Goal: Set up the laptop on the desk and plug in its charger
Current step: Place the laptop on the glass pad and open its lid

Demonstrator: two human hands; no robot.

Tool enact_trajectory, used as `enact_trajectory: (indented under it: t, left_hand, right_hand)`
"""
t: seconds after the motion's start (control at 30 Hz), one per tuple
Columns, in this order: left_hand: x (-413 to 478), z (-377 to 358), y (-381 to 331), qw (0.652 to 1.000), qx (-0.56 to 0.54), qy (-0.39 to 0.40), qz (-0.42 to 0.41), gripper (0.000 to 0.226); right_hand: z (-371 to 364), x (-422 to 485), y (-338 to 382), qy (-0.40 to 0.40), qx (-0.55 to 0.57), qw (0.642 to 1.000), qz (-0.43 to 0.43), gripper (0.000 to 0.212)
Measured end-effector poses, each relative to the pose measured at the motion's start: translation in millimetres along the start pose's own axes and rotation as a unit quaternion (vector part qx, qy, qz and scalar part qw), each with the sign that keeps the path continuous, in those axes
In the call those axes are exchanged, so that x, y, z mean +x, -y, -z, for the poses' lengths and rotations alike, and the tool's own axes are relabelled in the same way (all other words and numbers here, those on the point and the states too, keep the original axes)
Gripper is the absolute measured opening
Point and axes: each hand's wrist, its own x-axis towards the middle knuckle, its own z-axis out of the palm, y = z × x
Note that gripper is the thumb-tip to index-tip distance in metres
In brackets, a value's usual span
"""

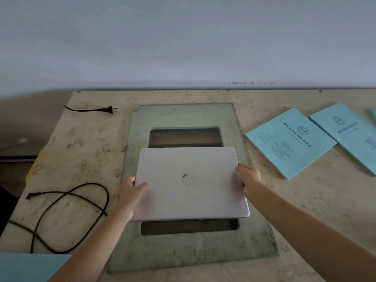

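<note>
A closed silver laptop [191, 183] with a round sticker on its lid lies over the glass pane [183, 115] in the middle of the desk [81, 151]. My left hand [130, 192] grips its left edge, thumb on the lid. My right hand [249, 178] holds its right edge. The black charger cable [71, 204] loops on the desk to the left, its barrel tip [28, 197] pointing left. The cable's wall plug [107, 109] rests at the back left of the desk.
Two light blue booklets [291, 142] [350, 133] lie at the right. A blue sheet [26, 267] shows at the bottom left corner. The glass pane covers a rectangular opening [184, 136] in the desk. A pale wall stands behind the desk; its left edge drops off.
</note>
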Motion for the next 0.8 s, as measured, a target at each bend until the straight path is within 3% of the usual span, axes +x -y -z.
enact_trajectory:
  t: [0.1,0.2,0.37,0.5,0.57,0.67,0.8]
  left_hand:
    - [-3.5,0.5,1.3,1.0,0.005,0.004,0.006,0.006]
    - [-6.1,1.4,1.9,1.0,0.009,0.003,0.011,0.012]
    - [-6.5,2.1,1.9,0.999,0.041,-0.001,0.009,0.022]
    - [-6.6,4.9,2.5,0.998,0.056,0.008,0.006,0.03]
    - [-9.1,6.4,5.7,0.997,0.071,0.017,-0.013,0.028]
    - [-14.3,5.3,14.2,0.986,0.155,-0.002,-0.062,0.042]
    - [-26.9,-2.4,35.9,0.951,0.29,0.025,-0.099,0.116]
  right_hand:
    - [-2.7,-2.0,4.5,0.021,0.004,1.0,-0.015,0.029]
    - [-5.1,-3.4,4.0,0.033,-0.007,0.999,-0.015,0.023]
    - [-5.9,-4.4,-3.2,0.031,-0.039,0.999,0.01,0.034]
    - [-5.9,-13.2,-6.0,0.051,-0.091,0.993,0.057,0.017]
    - [-8.0,-15.1,-12.1,0.071,-0.134,0.985,0.085,0.04]
    - [-13.7,-23.6,-31.1,0.081,-0.306,0.925,0.211,0.07]
    - [-27.4,-43.4,-62.9,0.106,-0.48,0.805,0.332,0.085]
